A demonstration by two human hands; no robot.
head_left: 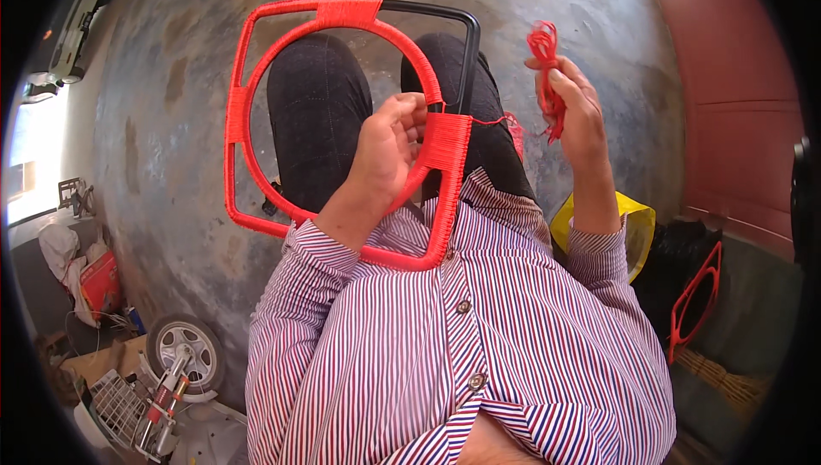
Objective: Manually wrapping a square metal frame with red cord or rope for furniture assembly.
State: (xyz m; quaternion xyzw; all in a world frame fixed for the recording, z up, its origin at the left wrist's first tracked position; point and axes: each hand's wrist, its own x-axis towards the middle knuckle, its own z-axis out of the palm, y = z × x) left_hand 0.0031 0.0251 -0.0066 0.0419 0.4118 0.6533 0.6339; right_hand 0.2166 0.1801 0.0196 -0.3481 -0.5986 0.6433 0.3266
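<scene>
A squarish frame point(446, 144) with a round ring inside it rests over my lap, mostly wrapped in red cord. Its far right corner is a bare black tube point(469, 59). My left hand point(382, 147) reaches through the ring, with its fingers curled closed against the wrapped right side; the fingertips are partly hidden. Out to the right, my right hand point(579, 114) is raised and closed around a looped bundle of red cord point(542, 41). A thin red strand runs from the frame's right side toward that bundle.
A yellow bag point(634, 230) and a black plastic bag stand at my right, beside another red frame point(697, 298). To the left are a wheel point(185, 352) with vehicle parts and a red box point(101, 281). A red panel point(727, 97) rises on the right.
</scene>
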